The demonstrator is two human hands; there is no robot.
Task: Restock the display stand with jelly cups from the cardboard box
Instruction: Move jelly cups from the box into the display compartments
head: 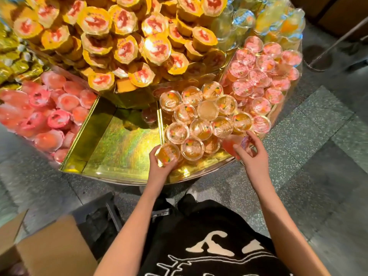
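Curling its fingers round a clear, round plastic jelly cup (168, 154) of orange jelly, the left hand (161, 166) holds it at the near edge of the display stand (119, 148), in a glittery gold compartment beside the packed orange cups (201, 129). The right hand (253, 150) grips what seems a pinkish cup (232, 145), blurred. The brown cardboard box (49, 250) sits low left.
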